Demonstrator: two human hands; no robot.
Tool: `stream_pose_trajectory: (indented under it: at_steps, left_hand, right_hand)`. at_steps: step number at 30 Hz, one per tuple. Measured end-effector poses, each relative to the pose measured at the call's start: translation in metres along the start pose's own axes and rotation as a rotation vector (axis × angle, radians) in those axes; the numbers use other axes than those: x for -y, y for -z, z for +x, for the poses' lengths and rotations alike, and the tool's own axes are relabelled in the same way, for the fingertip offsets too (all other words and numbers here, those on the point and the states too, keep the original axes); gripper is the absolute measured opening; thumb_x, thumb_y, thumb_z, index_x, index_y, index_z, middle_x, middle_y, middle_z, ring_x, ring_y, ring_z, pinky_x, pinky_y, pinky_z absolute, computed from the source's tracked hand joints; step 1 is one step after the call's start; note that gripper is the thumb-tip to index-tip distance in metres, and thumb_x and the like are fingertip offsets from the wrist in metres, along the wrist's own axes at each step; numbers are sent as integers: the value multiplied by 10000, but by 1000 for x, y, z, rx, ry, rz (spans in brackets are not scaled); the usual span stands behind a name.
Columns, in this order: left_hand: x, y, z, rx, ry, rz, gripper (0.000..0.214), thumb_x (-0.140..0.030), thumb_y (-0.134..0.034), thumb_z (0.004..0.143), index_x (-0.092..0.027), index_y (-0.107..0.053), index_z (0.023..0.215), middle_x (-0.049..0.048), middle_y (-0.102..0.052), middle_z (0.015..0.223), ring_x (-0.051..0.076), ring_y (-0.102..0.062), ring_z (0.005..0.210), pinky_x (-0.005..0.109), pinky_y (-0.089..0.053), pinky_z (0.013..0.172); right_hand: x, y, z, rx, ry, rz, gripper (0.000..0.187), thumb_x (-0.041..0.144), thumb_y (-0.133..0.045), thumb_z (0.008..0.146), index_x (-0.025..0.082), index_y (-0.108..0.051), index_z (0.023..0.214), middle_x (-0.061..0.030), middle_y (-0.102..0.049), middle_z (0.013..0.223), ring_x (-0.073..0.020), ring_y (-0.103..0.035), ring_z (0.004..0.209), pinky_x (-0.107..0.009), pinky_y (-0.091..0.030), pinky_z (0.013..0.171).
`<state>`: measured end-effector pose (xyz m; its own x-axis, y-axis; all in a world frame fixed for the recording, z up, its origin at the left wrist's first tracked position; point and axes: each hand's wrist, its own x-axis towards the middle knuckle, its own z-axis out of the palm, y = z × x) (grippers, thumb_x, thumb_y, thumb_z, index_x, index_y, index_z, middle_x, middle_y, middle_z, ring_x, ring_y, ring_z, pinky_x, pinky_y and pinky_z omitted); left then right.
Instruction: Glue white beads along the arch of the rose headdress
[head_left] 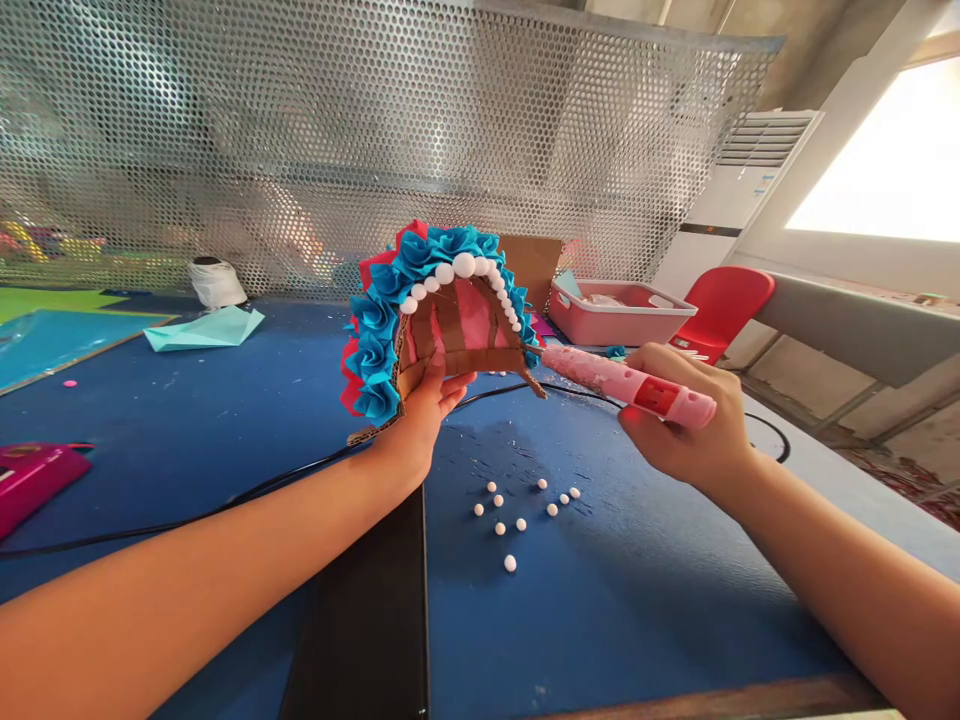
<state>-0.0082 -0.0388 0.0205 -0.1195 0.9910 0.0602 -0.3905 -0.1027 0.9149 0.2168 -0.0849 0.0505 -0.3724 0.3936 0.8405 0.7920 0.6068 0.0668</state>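
My left hand grips the lower edge of an arched cardboard headdress, holding it up above the table. Ruffled blue paper flowers and some red paper cover its outer side. A row of white balls lines the front rim of the arch, the biggest at the top. In my right hand is a pink stick-shaped hot glue gun with a red window. Its thin nozzle points left, at the right lower end of the headdress; whether it touches is unclear. Several loose white balls lie on the table below.
A black cable crosses the blue table. Beyond the headdress stand a pink basket and a piece of cardboard. At left are light-blue paper and a magenta device. A perforated metal screen closes the back.
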Motion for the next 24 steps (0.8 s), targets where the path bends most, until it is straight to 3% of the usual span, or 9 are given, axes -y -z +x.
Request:
stream_pose_trajectory:
  at_steps: [7,14,24]
  left_hand:
    - [0,0,0,20,-27,-4,351,-323,-566,849,-274,-557,1196,35,-691,1103,148,-688,814,371,-481,919]
    - [-2,-2,-2,-8,-16,-8,381,-318,-600,827,-281,-556,1204,28,-698,1084,168,-689,832,381,-472,930]
    - [-1,-2,-1,-16,-19,-14,318,-311,-585,839,-271,-595,1155,26,-716,995,170,-685,851,385,-468,940]
  right_hand:
    - [-1,0,0,7,1,0,113,181,-464,667,226,-361,680,41,-428,540,-104,-367,445,-232,-312,430]
    - [1,-1,-1,5,-29,3,142,143,-459,660,216,-488,779,30,-530,590,-101,-430,467,-221,-367,458]
    - [-1,-2,-3,13,-21,-12,109,174,-471,661,226,-462,756,25,-532,584,-114,-450,468,-230,-356,443]
